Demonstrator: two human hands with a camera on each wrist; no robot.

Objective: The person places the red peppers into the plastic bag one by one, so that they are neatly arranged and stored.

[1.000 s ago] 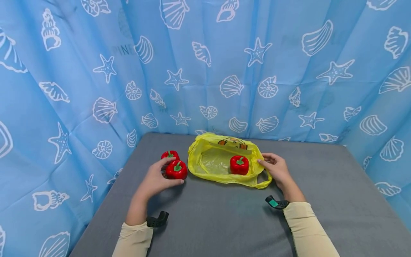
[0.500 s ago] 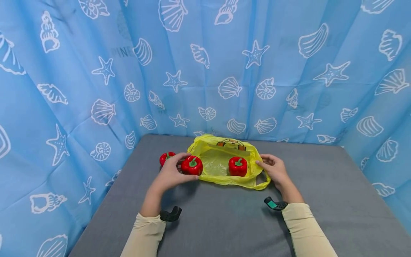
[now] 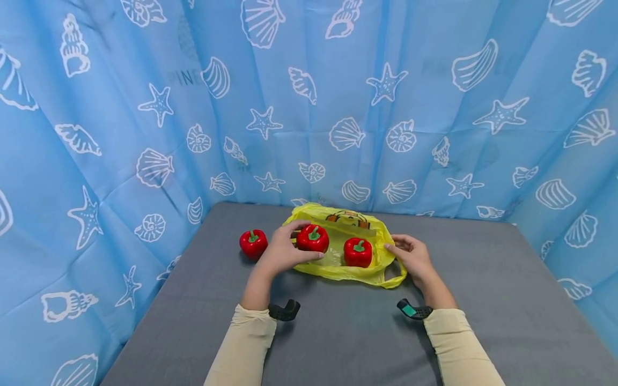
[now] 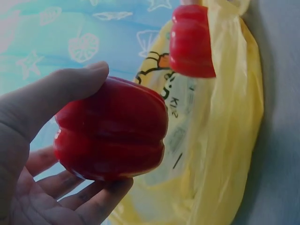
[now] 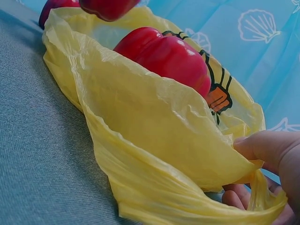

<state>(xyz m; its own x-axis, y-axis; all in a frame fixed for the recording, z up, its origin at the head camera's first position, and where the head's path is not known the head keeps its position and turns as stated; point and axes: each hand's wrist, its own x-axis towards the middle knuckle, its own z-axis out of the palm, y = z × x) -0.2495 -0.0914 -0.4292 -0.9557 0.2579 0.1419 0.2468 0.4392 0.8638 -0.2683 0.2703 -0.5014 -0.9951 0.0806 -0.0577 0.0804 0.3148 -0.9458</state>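
My left hand [image 3: 282, 251] grips a glossy red bell pepper [image 3: 313, 238] with a green stem, thumb on one side and fingers on the other. In the head view that pepper overlaps the left part of a yellow plastic bag [image 3: 333, 273], whose mouth is spread wide. Inside the bag, toward its right side, sits a second red bell pepper [image 3: 358, 252]. At the bag's right end my right hand [image 3: 414, 259] pinches the rim between thumb and fingers, beside a loop handle [image 5: 269, 197]. The left wrist view shows the held pepper [image 4: 112, 131] up close.
A third red bell pepper [image 3: 253, 244] rests on the grey tabletop [image 3: 347, 332], left of the bag and behind my left hand. A blue curtain [image 3: 309, 107] with white shell and starfish prints hangs along the table's back and sides.
My left hand has carried its pepper rightward from beside the third pepper to over the bag's left part. My right hand keeps its pinch on the bag's rim.
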